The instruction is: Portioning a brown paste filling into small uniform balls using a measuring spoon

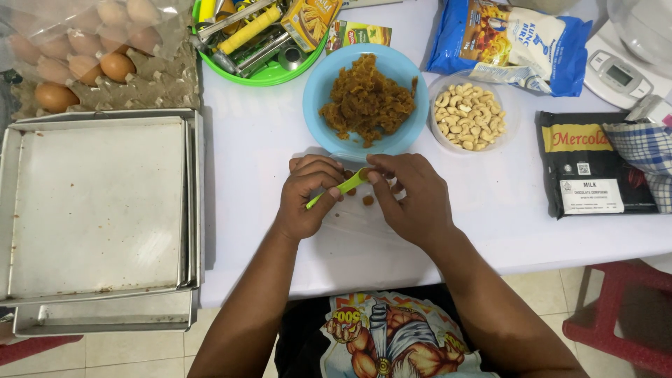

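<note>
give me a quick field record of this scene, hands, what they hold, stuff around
left hand: grip on the handle of a small lime-green plastic spoon
right hand: fingertips at the spoon's bowl, pressing brown filling
in front: round blue plastic bowl heaped with brown shredded filling
right of bowl: clear round tub of cashew nuts
on table by hands: small brown filling balls
left: stacked square metal baking trays
far left: grey carton of brown eggs
surface: white table

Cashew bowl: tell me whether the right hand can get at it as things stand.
Probably yes. The cashew bowl sits just beyond the right hand with only bare table between, though its fingers are busy at the green spoon.
</note>
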